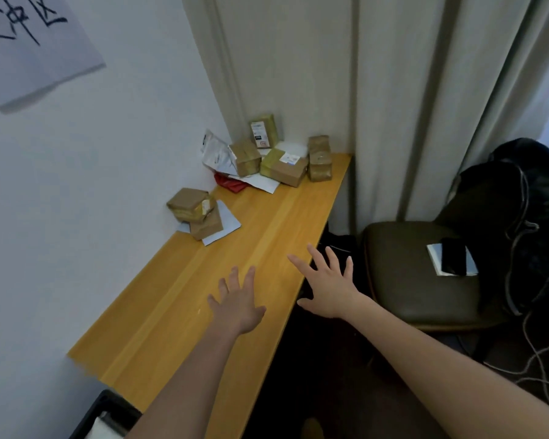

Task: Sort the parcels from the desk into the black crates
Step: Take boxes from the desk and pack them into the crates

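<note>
While both were empty, I judged the reach should go long and low: my left hand point(236, 304) and right hand point(328, 285) hovered over the surface point(178, 312) with fingers spread, holding nothing. The nearest parcels point(195, 210) lay stacked well ahead to the left by the wall, more in the far corner point(282, 164) (a black crate point(91, 416) showed at bottom left).

olive chair point(425, 280) on the right with a phone point(454, 256) lying on a notebook point(435, 259), black bag point(526, 217) behind, curtain point(377, 90) at the far end, paper sign point(29, 42) on the left wall
</note>
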Demonstrator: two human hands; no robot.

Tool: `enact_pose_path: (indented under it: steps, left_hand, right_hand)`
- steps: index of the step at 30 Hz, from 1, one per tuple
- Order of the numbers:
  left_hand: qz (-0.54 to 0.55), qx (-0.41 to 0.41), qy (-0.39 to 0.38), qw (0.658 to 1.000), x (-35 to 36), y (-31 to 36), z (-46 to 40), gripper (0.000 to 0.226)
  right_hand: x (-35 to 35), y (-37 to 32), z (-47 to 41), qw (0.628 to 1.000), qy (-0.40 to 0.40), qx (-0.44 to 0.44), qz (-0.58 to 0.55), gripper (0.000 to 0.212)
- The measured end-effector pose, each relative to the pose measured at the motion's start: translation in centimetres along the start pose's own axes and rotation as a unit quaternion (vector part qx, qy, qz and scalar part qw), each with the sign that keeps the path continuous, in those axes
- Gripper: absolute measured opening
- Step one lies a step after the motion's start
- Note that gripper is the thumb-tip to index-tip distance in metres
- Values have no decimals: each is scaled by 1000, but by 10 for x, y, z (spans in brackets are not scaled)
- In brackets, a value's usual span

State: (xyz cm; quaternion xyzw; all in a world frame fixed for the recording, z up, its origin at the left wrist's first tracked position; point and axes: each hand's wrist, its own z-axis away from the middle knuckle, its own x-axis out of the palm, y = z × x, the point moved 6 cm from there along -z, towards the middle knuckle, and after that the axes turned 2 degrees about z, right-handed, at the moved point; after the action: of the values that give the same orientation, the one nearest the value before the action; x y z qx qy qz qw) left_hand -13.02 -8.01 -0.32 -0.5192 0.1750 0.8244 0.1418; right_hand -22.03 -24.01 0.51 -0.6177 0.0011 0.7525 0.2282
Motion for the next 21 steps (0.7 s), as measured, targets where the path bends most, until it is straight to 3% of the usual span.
enact_pose_path:
  steps: [6, 14, 21]
  left_hand:
    - [17, 21, -40, 999, -32, 24, -108, 87]
    - [17, 43, 10, 999, -100, 54, -234, 86]
    - [71, 28, 26, 997, -131, 39, -297, 85]
  right_hand:
    - [-26, 39, -90, 1000, 2, 27, 1, 91]
    - [-99, 76, -217, 997, 14, 70, 11, 93]
    - [-102, 77, -307, 998, -34, 58, 10, 91]
